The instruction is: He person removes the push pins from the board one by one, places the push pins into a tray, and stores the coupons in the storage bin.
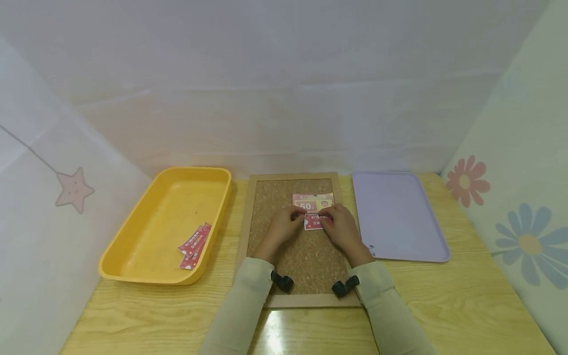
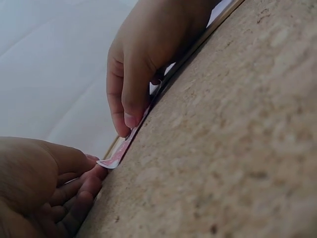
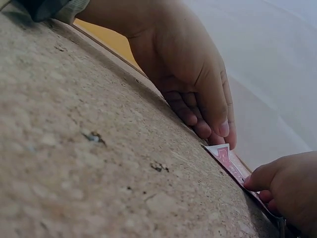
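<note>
On the framed corkboard (image 1: 277, 246), a small red-and-white coupon (image 1: 312, 225) lies just below a larger pink-and-yellow coupon (image 1: 305, 197). My left hand (image 1: 284, 229) pinches the small coupon's left corner between thumb and fingers. Over that coupon's upper right part is my right hand (image 1: 341, 227), its thumb and forefinger meeting on a tiny dark pin, largely hidden by the fingertips. From the left wrist view, the right hand (image 2: 148, 54) comes down from above onto the paper, and the coupon's end (image 2: 111, 162) sits at the left fingertips.
Left of the board stands a yellow tray (image 1: 159, 197) holding several red coupons (image 1: 194, 245). A lilac tray (image 1: 399, 212) lies to the right, with small dark pins (image 1: 372, 250) near its lower left corner. White cloth walls (image 1: 288, 123) surround the wooden table (image 1: 443, 301).
</note>
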A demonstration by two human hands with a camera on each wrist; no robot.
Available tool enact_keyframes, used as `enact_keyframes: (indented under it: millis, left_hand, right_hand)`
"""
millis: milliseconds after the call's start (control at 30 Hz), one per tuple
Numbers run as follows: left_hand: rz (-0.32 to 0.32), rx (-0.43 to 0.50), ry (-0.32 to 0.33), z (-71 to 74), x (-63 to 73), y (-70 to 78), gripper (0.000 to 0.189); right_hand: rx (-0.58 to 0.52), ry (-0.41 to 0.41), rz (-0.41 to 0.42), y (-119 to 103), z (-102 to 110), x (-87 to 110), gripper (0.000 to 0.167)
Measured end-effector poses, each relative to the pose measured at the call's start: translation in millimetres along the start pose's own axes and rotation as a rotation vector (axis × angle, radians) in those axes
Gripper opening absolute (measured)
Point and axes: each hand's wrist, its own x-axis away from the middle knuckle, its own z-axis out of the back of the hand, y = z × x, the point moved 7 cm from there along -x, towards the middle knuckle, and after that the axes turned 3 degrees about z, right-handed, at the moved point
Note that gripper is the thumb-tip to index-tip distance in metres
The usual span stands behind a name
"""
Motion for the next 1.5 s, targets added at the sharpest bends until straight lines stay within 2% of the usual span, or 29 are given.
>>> enact_keyframes:
  millis: [300, 567, 900, 1067, 1500]
  left_hand:
    - [0.022, 0.005, -0.009, -1.2, -2.2, 0.2, 0.018]
    - [0.018, -0.065, -0.019, -2.4, -7.7, -2.2, 0.014]
    - [0.015, -0.077, 0.001, -1.5, -9.4, -5.1, 0.013]
    - [0.011, -0.083, 0.006, -3.1, -8.9, -5.1, 0.013]
    - [0.019, -0.107, 0.014, -2.9, -7.8, -5.1, 0.013]
  right_hand:
    - [0.032, -0.019, 0.002, -0.3, -0.9, -2.4, 0.019]
    - [0.048, -0.045, -0.015, 1.2, -5.3, -3.8, 0.021]
    - [0.047, -0.090, -0.047, 1.2, -8.7, -5.0, 0.017]
    - [0.037, -0.085, -0.066, 3.7, -9.1, -4.1, 0.022]
    - [0.050, -0.089, -0.051, 0.5, -8.5, -4.1, 0.023]
